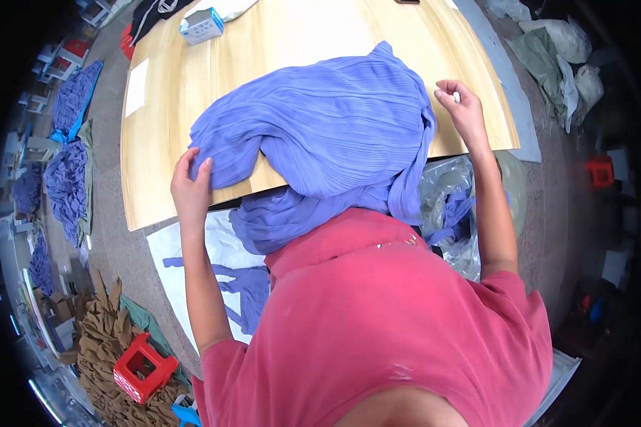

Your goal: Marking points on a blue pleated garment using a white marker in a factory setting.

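One blue garment (ribbed), long axis roughly left-to-right

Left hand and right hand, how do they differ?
The left hand touches the left end of the purple cloth; the right hand is apart from it. The left hand's fingers are parted; the right hand's curl around a small white item. Both are bare, at the wooden table.

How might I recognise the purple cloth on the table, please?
Find the pale wooden table before the red shirt. The ribbed purple cloth lies on it, between the left hand and right hand. Unlike the purple heaps farther left, it is on the tabletop.
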